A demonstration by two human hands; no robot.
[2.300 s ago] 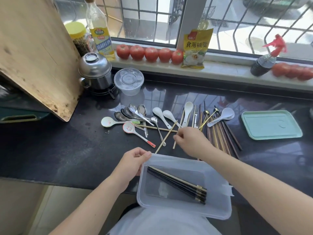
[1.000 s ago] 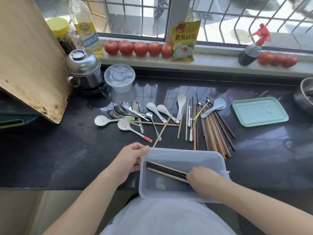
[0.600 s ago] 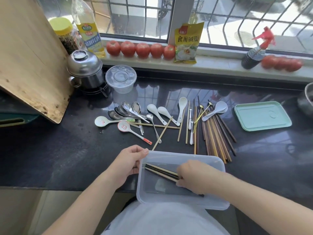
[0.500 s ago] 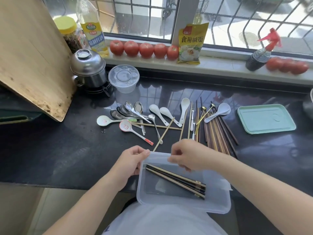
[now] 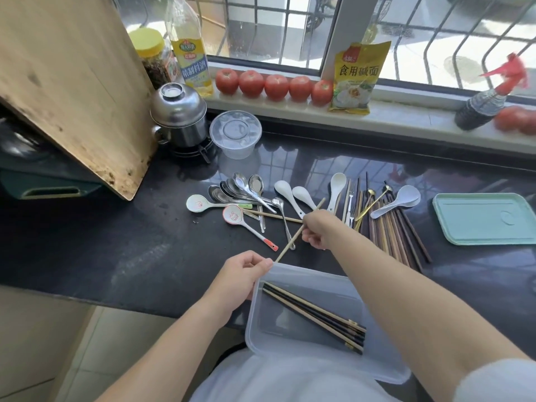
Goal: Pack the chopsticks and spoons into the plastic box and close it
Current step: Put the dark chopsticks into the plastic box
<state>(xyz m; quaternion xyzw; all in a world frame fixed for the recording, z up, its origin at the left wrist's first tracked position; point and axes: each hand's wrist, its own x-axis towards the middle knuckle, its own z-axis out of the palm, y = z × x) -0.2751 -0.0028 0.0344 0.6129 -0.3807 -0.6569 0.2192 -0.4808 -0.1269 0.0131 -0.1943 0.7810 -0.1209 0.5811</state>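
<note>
Near the lower centre of the frame, the person's left hand point(image 5: 237, 278) grips the upper-left corner of the clear plastic box point(image 5: 374, 369), thumb curled over its rim. The box sits at the near edge of the dark counter point(image 5: 116, 256), partly overhanging it. Inside it a bundle of dark and light chopsticks point(image 5: 314, 314) lies diagonally, from the upper-left corner down to the lower right.

The right hand point(image 5: 320, 229), in the middle of the frame, pinches a pale bamboo chopstick point(image 5: 287, 248) between thumb and curled fingers. That stick slants from upper right to lower left, its lower tip just beside the box corner and the left hand.

Behind the hands, cutlery is spread across the counter: a cluster of metal spoons point(image 5: 246, 190) left of centre, 2 patterned ceramic spoons point(image 5: 232, 213) in front of them, several white ceramic spoons point(image 5: 338, 187), and a thick row of brown wooden chopsticks point(image 5: 397, 236) to the right of the right hand. At the right edge lies a mint-green lid point(image 5: 487, 219), flat and well apart from the box.

At the upper left, a wooden cutting board point(image 5: 66, 82) leans over the counter. Beside it stand a steel pot point(image 5: 178, 114) and a round clear container point(image 5: 235, 133). 5 tomatoes point(image 5: 275, 87) line the windowsill, next to a yellow packet point(image 5: 358, 79).
</note>
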